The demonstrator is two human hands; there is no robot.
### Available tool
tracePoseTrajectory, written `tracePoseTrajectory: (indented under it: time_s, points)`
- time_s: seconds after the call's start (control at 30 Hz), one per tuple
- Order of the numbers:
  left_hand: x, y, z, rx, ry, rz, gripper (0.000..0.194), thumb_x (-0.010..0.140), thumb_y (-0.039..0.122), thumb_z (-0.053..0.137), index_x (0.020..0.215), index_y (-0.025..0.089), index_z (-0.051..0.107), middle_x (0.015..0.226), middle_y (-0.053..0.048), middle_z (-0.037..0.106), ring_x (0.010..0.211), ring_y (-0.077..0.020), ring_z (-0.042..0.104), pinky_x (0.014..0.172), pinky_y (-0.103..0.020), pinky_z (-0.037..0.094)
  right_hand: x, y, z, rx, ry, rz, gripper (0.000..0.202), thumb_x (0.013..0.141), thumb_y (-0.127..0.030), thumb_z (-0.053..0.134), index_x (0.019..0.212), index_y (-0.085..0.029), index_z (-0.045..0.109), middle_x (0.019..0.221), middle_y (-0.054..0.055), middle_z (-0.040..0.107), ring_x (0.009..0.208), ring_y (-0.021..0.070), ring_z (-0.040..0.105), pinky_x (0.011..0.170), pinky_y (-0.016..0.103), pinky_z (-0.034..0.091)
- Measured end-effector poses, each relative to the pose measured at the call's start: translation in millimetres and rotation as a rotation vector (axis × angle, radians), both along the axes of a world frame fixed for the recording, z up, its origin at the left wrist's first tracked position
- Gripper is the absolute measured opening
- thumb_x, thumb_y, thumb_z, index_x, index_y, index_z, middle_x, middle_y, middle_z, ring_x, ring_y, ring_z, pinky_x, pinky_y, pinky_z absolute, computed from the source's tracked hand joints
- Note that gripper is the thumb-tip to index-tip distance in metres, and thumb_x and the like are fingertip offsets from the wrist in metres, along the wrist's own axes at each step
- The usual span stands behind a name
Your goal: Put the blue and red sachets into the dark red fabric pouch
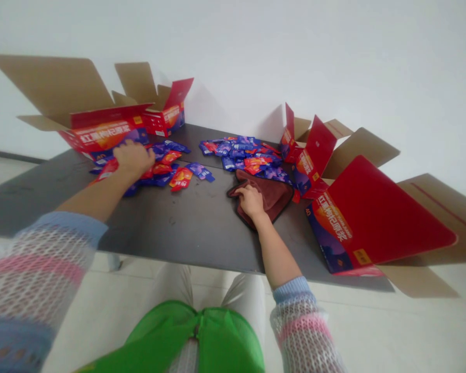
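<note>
My left hand (134, 159) reaches over the left pile of red and purple-blue sachets (161, 173), beside a red printed box. Its thumb stands apart from the bent fingers; the fingertips are partly hidden and slightly blurred, and no sachet shows clearly in its grasp. On the grey table (194, 228), my right hand (250, 201) has its fingers bent and closed on a brown cloth (274, 194) with a dark edge. Part of the cloth lies spread beneath and to the right of this hand. A second pile of sachets (244, 150) lies just behind the cloth.
On the left stand a large open carton (104, 137) and a smaller open carton (165, 122). Along the right side are several open red cartons, the nearest one (330, 233) with flaps jutting past the table edge. A white wall (233, 62) rises behind the table.
</note>
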State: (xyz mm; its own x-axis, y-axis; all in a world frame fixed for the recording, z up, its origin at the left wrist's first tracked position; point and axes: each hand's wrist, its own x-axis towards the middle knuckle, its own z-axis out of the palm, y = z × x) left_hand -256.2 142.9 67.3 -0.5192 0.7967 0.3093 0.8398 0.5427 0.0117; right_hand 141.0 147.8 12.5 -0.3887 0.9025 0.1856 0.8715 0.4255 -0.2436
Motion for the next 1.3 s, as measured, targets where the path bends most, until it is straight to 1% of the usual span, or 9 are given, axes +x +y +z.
tracePoseTrajectory:
  time_s: [0.17, 0.3, 0.4, 0.57, 0.67, 0.8, 0.9, 1.03, 1.3]
  points:
    - [31.0, 21.1, 10.6, 0.098, -0.036, -0.061, 0.050, 0.098, 0.030, 0.029, 0.120, -0.003, 0.059, 0.121, -0.024, 0.060, 0.104, -0.0315, 0.056, 0.088, -0.046, 0.045, -15.6, -6.0, -1.3, 0.056, 0.079, 0.245, 0.029, 0.100, -0.031, 0.048, 0.114, -0.028, 0.073, 0.109, 0.006, 0.065, 0.110, 0.0217, 0.055, 0.092, 0.034, 0.041]
    - [81.4, 45.7, 11.1, 0.135, -0.067, -0.252, 0.043, 0.093, 0.027, 0.039, 0.120, 0.003, 0.064, 0.119, -0.023, 0.064, 0.108, -0.0340, 0.057, 0.089, -0.046, 0.045, -31.3, -19.3, 0.0, 0.047, 0.033, 0.438, 0.027, 0.099, -0.032, 0.052, 0.117, -0.033, 0.072, 0.107, 0.004, 0.066, 0.104, 0.0201, 0.057, 0.086, 0.031, 0.041]
    - [127.9, 67.8, 4.5, 0.090, -0.142, -0.451, 0.039, 0.088, 0.028, 0.048, 0.110, 0.007, 0.072, 0.114, -0.023, 0.067, 0.109, -0.0373, 0.060, 0.091, -0.047, 0.045, -38.9, -26.9, -0.4, 0.014, -0.016, 0.431, 0.028, 0.098, -0.030, 0.053, 0.120, -0.033, 0.071, 0.108, 0.003, 0.067, 0.101, 0.0201, 0.058, 0.084, 0.031, 0.042]
    - [186.1, 116.0, -19.1, 0.065, -0.387, -0.475, 0.040, 0.081, 0.027, 0.055, 0.112, 0.009, 0.074, 0.112, -0.022, 0.070, 0.113, -0.0385, 0.061, 0.096, -0.048, 0.045, -38.0, -23.1, -1.7, 0.083, 0.003, 0.436, 0.029, 0.100, -0.032, 0.048, 0.116, -0.031, 0.072, 0.107, 0.003, 0.067, 0.102, 0.0185, 0.059, 0.088, 0.029, 0.042]
    - [196.9, 142.1, -34.3, -0.006, -0.465, -0.764, 0.054, 0.068, 0.018, 0.063, 0.122, 0.017, 0.070, 0.136, -0.014, 0.062, 0.129, -0.0324, 0.050, 0.109, -0.041, 0.035, -20.7, -8.4, -1.0, 0.189, 0.147, 0.252, 0.037, 0.104, -0.034, 0.037, 0.120, -0.030, 0.069, 0.110, 0.004, 0.066, 0.105, 0.0164, 0.059, 0.090, 0.025, 0.043]
    - [196.3, 158.8, -44.9, -0.283, -0.381, -1.079, 0.062, 0.061, 0.015, 0.066, 0.122, 0.022, 0.068, 0.141, -0.010, 0.059, 0.134, -0.0291, 0.046, 0.115, -0.037, 0.028, 11.3, 15.5, -0.9, 0.279, 0.414, -0.289, 0.043, 0.102, -0.031, 0.030, 0.123, -0.023, 0.067, 0.114, 0.010, 0.062, 0.108, 0.0191, 0.059, 0.094, 0.028, 0.045]
    - [196.6, 153.2, -46.7, -0.282, -0.316, -1.047, 0.054, 0.061, 0.016, 0.070, 0.115, 0.015, 0.068, 0.130, -0.019, 0.062, 0.125, -0.0342, 0.054, 0.110, -0.037, 0.034, 19.8, 24.4, -4.4, 0.228, 0.430, -0.440, 0.044, 0.100, -0.029, 0.030, 0.123, -0.021, 0.067, 0.114, 0.012, 0.061, 0.106, 0.0206, 0.060, 0.093, 0.030, 0.046]
    - [195.4, 131.0, -42.3, -0.197, -0.265, -0.945, 0.047, 0.070, 0.012, 0.065, 0.116, 0.010, 0.063, 0.123, -0.026, 0.061, 0.117, -0.0377, 0.060, 0.102, -0.038, 0.040, 13.6, 22.1, -6.9, 0.209, 0.349, -0.317, 0.046, 0.101, -0.028, 0.027, 0.123, -0.023, 0.067, 0.117, 0.010, 0.060, 0.107, 0.0184, 0.060, 0.093, 0.027, 0.046]
    - [175.0, 84.6, 5.1, 0.168, -0.384, -0.647, 0.066, 0.081, 0.006, 0.054, 0.146, 0.005, 0.042, 0.110, -0.024, 0.069, 0.111, -0.0365, 0.065, 0.099, -0.044, 0.044, 5.0, 11.5, 6.0, 0.214, 0.477, -0.333, 0.046, 0.101, -0.029, 0.027, 0.125, -0.019, 0.065, 0.119, 0.013, 0.060, 0.111, 0.0212, 0.058, 0.095, 0.030, 0.045]
